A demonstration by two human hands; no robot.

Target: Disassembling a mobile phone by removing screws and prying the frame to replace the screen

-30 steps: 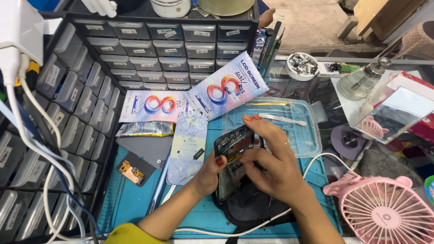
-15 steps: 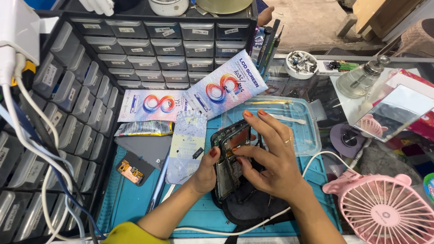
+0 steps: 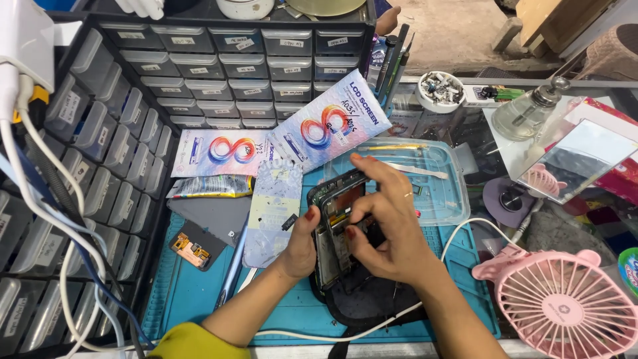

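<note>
While the left hand [image 3: 300, 244] grips the left edge of an opened phone [image 3: 337, 229], thumb curled onto its rim, the right hand [image 3: 389, 223] lies over the phone's exposed inside with fingers bent, thumb and forefinger pinched down on something among the parts that is too small to tell. The phone stands tilted over a dark round pad [image 3: 372, 299] on the blue work mat [image 3: 193, 292], near the mat's middle. Just left of it lies a pale patterned back cover [image 3: 272, 209], and behind it a clear plastic tray [image 3: 435, 179] holding thin tools. Two printed screen packets [image 3: 332, 123] lean against the grey drawer cabinet [image 3: 219, 66]. A pink desk fan [image 3: 565, 306] sits at the right, with a white cable [image 3: 465, 229] running past the right wrist
</note>
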